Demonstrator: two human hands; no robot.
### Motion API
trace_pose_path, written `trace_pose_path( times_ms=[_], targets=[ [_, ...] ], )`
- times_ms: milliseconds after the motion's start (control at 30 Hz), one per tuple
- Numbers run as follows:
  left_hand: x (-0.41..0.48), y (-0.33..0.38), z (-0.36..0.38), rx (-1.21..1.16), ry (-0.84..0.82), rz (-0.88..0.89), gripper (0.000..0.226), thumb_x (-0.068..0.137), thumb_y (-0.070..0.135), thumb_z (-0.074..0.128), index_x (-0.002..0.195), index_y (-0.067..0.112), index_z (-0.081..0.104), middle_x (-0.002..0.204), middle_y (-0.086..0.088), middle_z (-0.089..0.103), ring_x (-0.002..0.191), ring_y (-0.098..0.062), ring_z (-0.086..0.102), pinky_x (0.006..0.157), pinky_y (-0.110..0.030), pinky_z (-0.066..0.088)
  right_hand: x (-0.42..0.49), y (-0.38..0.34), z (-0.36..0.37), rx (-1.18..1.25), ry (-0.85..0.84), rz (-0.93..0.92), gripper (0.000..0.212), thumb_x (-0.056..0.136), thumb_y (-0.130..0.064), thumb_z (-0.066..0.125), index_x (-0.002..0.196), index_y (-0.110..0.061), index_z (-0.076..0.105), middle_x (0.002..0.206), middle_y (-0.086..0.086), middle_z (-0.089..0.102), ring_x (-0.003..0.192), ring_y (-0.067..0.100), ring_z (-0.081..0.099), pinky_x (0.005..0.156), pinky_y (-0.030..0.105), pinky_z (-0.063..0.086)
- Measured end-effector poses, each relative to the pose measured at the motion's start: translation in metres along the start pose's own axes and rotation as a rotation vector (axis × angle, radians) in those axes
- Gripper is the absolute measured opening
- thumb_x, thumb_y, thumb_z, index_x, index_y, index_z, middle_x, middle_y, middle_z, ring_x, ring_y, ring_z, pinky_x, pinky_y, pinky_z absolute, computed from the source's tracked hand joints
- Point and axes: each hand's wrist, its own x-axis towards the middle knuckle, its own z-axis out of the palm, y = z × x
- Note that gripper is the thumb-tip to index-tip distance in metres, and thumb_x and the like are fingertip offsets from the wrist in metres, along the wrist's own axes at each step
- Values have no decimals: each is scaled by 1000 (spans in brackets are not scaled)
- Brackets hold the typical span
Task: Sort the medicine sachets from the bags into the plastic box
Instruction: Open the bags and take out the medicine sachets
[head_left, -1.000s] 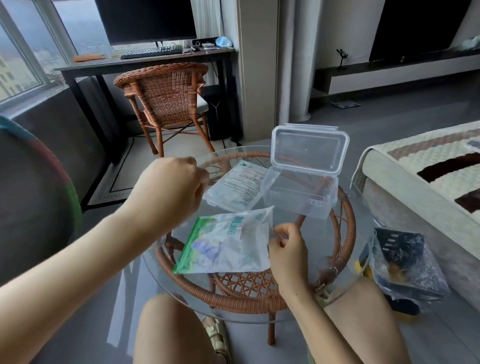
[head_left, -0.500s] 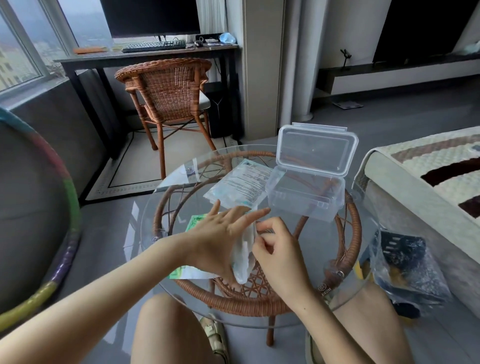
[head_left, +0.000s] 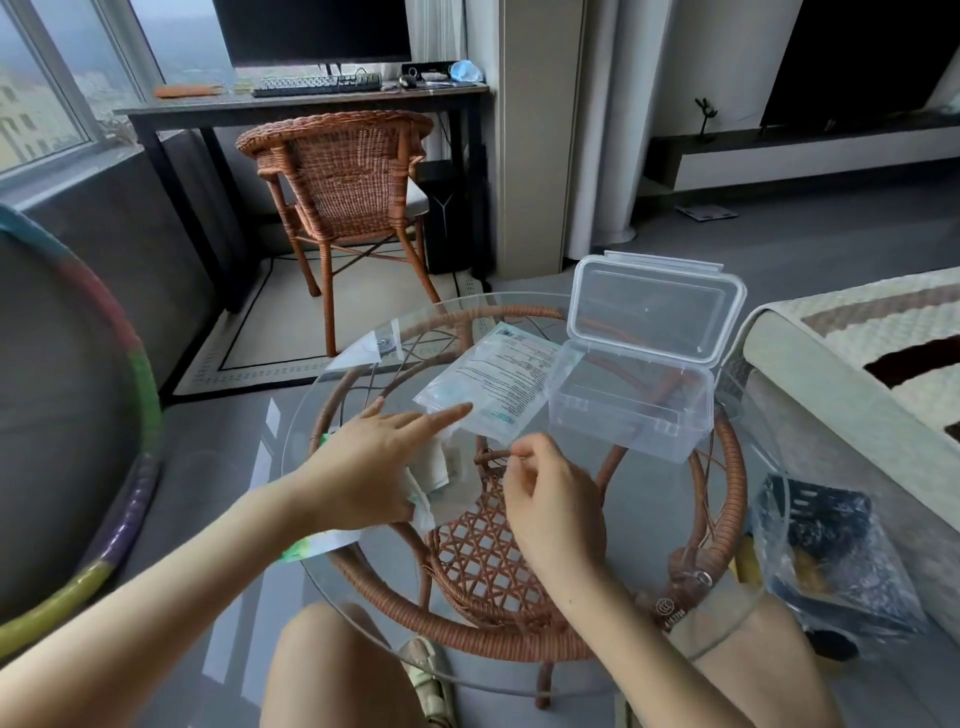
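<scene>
while left hand (head_left: 374, 460) pins green bag (head_left: 311, 545), printed bag (head_left: 498, 379) beside box (head_left: 628, 421)

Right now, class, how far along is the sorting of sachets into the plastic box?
Done: the plastic box stands open but looks empty. In hand: the left hand rests on the green bag, the right hand curled at its edge. Left: every sachet, and the printed bag beside the box.
</scene>
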Motion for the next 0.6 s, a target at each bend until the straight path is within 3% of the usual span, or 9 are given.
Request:
trace_pose_path(
  times_ms=[67, 133, 267, 433, 533, 600],
  targets=[
    [2, -15, 7, 24, -38, -16, 118, 67, 39, 75, 139, 44, -18, 145, 7, 40, 134, -17, 36, 115, -38, -4, 21, -1, 7, -132, 23, -113, 25, 96, -21, 48, 116, -11, 60, 108, 2, 68, 99, 19, 60, 73, 16, 38],
    [3, -27, 14, 64, -66, 5, 126, 62, 52, 75, 134, 45, -28, 146, 6, 38, 136, -17, 34, 116, -46, -3, 44, 1, 26, -306, -43, -196, 26, 97, -22, 47, 118, -11, 58, 116, 4, 62, 106, 23, 53, 84, 27, 41],
    [8, -33, 21, 92, -51, 26, 129, 60, 58, 74, 135, 43, -30, 146, 7, 38, 136, -17, 34, 116, -56, 0, 72, 4, 52, -616, -178, -253, 24, 96, -9, 42, 115, -6, 55, 120, 11, 58, 111, 27, 51, 89, 34, 43],
    [13, -36, 21, 76, -75, -2, 126, 59, 55, 76, 142, 40, -17, 149, 5, 33, 138, -21, 30, 114, -60, -1, 82, 0, 53, -665, -280, -386, 29, 90, 7, 38, 106, 0, 61, 110, 16, 63, 103, 30, 57, 81, 33, 49],
    [15, -33, 20, 70, -146, -31, 129, 57, 55, 78, 144, 37, -15, 153, 3, 23, 142, -23, 21, 113, -62, -5, 91, -5, 47, -523, -186, -266, 27, 93, 4, 38, 99, 0, 64, 100, 16, 67, 92, 29, 63, 69, 29, 46],
    [18, -31, 17, 21, -237, -55, 133, 55, 55, 80, 144, 36, -18, 156, -1, 12, 144, -25, 10, 112, -59, -8, 93, -10, 42, -379, -82, -165, 29, 95, -4, 40, 76, -7, 62, 83, 15, 67, 74, 25, 60, 58, 23, 38]
  ],
)
